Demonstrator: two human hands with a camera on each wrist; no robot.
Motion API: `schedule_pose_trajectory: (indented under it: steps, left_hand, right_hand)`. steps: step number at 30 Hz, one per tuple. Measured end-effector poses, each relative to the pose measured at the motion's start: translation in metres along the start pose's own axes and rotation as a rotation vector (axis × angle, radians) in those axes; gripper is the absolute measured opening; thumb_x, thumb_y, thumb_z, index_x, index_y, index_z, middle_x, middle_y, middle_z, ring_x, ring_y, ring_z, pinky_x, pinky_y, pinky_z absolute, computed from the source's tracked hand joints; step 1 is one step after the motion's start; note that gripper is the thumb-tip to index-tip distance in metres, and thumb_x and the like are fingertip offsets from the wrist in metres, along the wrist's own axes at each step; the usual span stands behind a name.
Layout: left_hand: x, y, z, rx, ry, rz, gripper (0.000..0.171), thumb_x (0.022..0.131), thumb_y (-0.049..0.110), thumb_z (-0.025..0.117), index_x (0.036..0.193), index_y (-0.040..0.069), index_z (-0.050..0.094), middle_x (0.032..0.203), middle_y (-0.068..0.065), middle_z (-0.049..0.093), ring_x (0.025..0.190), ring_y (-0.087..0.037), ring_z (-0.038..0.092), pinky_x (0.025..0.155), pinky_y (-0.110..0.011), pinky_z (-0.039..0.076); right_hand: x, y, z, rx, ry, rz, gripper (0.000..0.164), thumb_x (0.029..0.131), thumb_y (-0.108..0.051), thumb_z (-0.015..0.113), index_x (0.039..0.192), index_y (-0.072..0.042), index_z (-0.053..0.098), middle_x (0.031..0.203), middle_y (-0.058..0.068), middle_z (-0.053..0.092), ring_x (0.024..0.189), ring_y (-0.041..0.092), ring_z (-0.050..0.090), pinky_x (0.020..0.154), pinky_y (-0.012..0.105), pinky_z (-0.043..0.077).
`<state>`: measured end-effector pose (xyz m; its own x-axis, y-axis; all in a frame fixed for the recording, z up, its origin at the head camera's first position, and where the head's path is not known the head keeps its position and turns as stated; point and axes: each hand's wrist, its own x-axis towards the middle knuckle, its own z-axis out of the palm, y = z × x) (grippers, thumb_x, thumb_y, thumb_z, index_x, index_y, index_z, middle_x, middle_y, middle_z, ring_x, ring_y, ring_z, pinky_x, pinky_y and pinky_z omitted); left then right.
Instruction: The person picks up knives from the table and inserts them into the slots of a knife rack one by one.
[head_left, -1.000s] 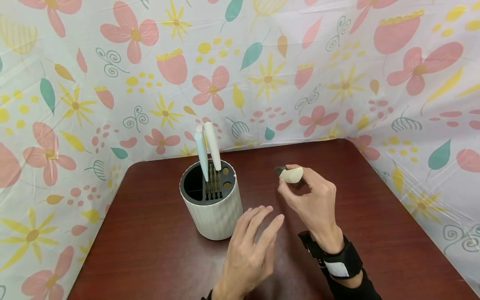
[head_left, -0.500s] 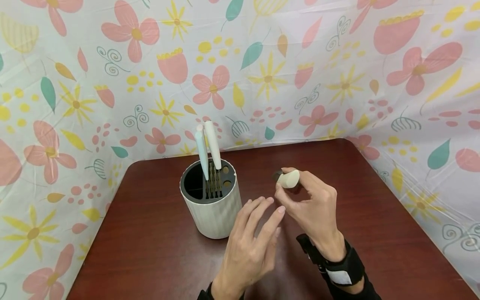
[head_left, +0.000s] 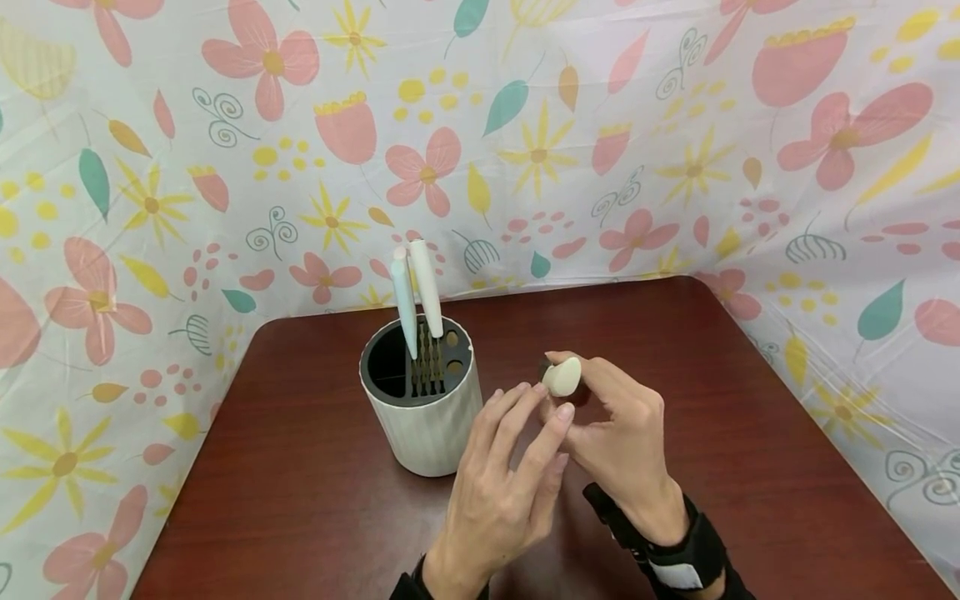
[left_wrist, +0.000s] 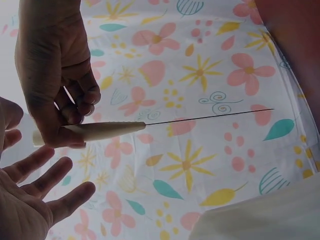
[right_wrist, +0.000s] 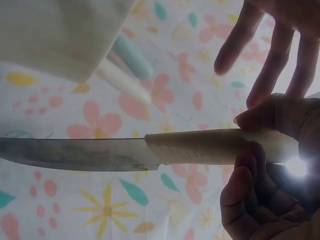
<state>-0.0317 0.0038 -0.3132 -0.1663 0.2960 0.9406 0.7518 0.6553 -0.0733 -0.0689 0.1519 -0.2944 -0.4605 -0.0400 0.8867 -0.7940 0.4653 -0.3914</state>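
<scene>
My right hand [head_left: 618, 437] pinches the cream handle of a kitchen knife [head_left: 562, 377] between thumb and fingers, to the right of the knife block. Its blade [right_wrist: 85, 152] shows side-on in the right wrist view and as a thin edge in the left wrist view; the head view mostly hides it below the handle. My left hand [head_left: 502, 492] has its fingers spread and relaxed, holding nothing. Its fingertips are close to the butt of the knife handle; whether they touch it I cannot tell.
A white ribbed knife block [head_left: 435, 437] with a dark slotted top stands left of the hands. A pale blue handle [head_left: 405, 304] and a white handle [head_left: 426, 287] stick up from it. Behind the brown table [head_left: 285, 467] hangs a flowered cloth [head_left: 480, 108].
My right hand has moved left and slightly nearer with the knife, closing the distance to the left fingertips. The left hand has hardly moved.
</scene>
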Motion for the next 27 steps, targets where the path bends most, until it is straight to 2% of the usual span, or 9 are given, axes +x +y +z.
schedule_pose_trajectory:
  steps: [7, 15, 18, 23, 27]
  left_hand:
    - [0.004, -0.001, -0.001, 0.010, 0.052, 0.024, 0.031, 0.104, 0.018, 0.052, 0.126, 0.001, 0.065, 0.124, -0.025, 0.065, 0.114, -0.039, 0.064, 0.096, -0.052, 0.053]
    - [0.006, -0.002, -0.006, -0.001, 0.068, 0.039, 0.035, 0.104, 0.020, 0.049, 0.126, -0.001, 0.064, 0.121, -0.025, 0.065, 0.112, -0.040, 0.065, 0.092, -0.052, 0.054]
    - [0.006, -0.003, -0.008, -0.029, 0.073, 0.049, 0.037, 0.104, 0.021, 0.047, 0.127, -0.004, 0.063, 0.121, -0.027, 0.064, 0.112, -0.041, 0.064, 0.092, -0.050, 0.055]
    - [0.006, -0.002, -0.009, -0.106, 0.094, 0.068, 0.043, 0.105, 0.023, 0.044, 0.129, -0.009, 0.057, 0.121, -0.032, 0.060, 0.114, -0.042, 0.062, 0.095, -0.048, 0.054]
    - [0.005, 0.001, -0.013, -0.146, 0.092, 0.058, 0.043, 0.106, 0.024, 0.044, 0.133, -0.008, 0.055, 0.123, -0.034, 0.056, 0.114, -0.040, 0.061, 0.096, -0.042, 0.055]
  right_hand:
    - [-0.001, -0.008, 0.001, 0.007, -0.003, -0.019, 0.025, 0.079, -0.010, 0.068, 0.102, -0.004, 0.077, 0.071, -0.001, 0.066, 0.061, 0.006, 0.051, 0.060, 0.014, 0.043]
    - [0.000, -0.017, 0.002, 0.051, 0.004, -0.074, 0.022, 0.090, -0.019, 0.068, 0.099, -0.001, 0.077, 0.068, -0.001, 0.063, 0.062, 0.006, 0.049, 0.060, 0.013, 0.041]
    - [0.003, -0.022, 0.000, 0.080, -0.010, -0.111, 0.025, 0.094, -0.023, 0.067, 0.099, 0.000, 0.076, 0.066, -0.003, 0.059, 0.063, 0.005, 0.047, 0.060, 0.013, 0.040]
    - [0.005, -0.030, -0.004, 0.155, -0.052, -0.165, 0.024, 0.094, -0.022, 0.069, 0.099, 0.001, 0.075, 0.067, -0.003, 0.057, 0.064, 0.003, 0.048, 0.059, 0.011, 0.041]
    - [0.006, -0.036, -0.008, 0.217, -0.064, -0.190, 0.021, 0.092, -0.017, 0.073, 0.099, 0.003, 0.074, 0.066, -0.003, 0.055, 0.066, 0.002, 0.048, 0.060, 0.011, 0.041]
